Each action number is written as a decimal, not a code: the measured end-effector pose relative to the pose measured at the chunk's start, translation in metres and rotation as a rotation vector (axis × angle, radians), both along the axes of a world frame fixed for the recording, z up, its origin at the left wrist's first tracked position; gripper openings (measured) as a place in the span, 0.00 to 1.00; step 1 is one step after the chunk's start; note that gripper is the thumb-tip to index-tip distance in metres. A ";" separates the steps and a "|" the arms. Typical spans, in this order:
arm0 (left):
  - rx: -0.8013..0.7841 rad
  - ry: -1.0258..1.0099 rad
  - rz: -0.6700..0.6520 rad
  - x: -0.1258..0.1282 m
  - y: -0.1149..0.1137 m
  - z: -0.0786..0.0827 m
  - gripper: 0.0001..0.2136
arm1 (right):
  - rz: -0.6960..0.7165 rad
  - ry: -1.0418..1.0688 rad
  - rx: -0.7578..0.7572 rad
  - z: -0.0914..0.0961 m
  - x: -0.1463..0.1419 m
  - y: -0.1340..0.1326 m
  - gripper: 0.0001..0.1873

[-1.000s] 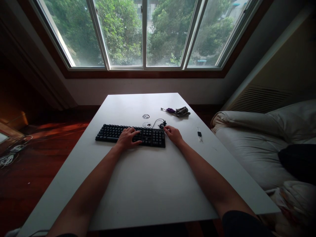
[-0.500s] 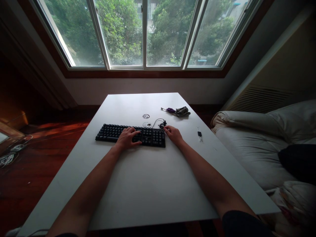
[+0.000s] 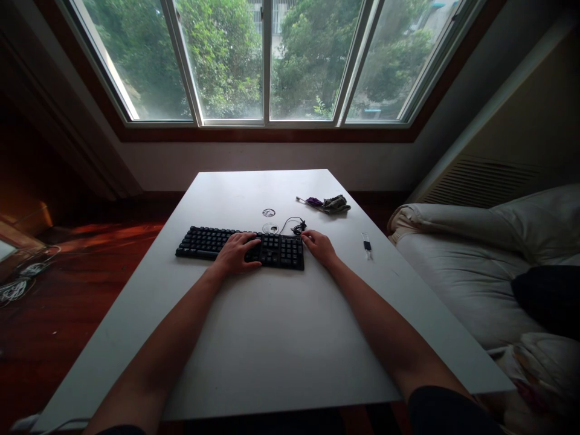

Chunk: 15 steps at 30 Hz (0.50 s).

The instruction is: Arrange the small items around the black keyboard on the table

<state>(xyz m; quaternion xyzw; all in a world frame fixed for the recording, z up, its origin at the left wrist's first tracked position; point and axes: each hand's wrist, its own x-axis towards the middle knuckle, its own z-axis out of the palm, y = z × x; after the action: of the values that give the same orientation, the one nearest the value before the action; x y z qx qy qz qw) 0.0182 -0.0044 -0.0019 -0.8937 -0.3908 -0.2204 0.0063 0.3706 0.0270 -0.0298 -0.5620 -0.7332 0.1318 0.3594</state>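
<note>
A black keyboard [image 3: 202, 241] lies flat on the white table [image 3: 290, 338]. Across its middle keys rests my left hand [image 3: 236, 252], palm down, with thumb and fingers apart and nothing held in them. My right hand [image 3: 319, 246] is at the keyboard's far right corner. Its thumb and forefinger are pinched together there; what sits between them is too small to make out. Just beyond those fingertips is a bundled black cable [image 3: 298, 228], whose loop runs back towards the keyboard's rear edge.
Two round, clear-looking items, one nearer [image 3: 270, 229] and one farther [image 3: 269, 212], lie behind the keyboard. Farther right are a bunched grey cloth [image 3: 336, 204] and a purple item [image 3: 313, 202]. A small black-and-clear object [image 3: 367, 246] lies right. A sofa [image 3: 435, 260] borders the table.
Both hands hold nearly the same pose, and the keyboard stays in place. Only a slight shift of the whole view shows.
</note>
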 end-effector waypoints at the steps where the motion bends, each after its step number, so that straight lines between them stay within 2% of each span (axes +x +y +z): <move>1: -0.001 0.004 0.000 0.001 0.000 0.000 0.33 | 0.001 0.000 0.005 0.000 0.000 0.000 0.14; 11: 0.002 -0.013 0.098 0.004 0.002 -0.003 0.30 | -0.002 0.015 -0.007 0.002 -0.001 -0.002 0.15; 15: -0.005 -0.015 0.124 -0.001 0.002 -0.002 0.30 | -0.072 -0.015 0.029 0.010 0.009 0.000 0.16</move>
<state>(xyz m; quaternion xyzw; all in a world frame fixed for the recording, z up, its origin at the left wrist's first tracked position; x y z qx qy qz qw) 0.0167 -0.0020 -0.0041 -0.8662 -0.4459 -0.2252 0.0149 0.3791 0.0269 -0.0194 -0.5836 -0.7170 0.1039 0.3668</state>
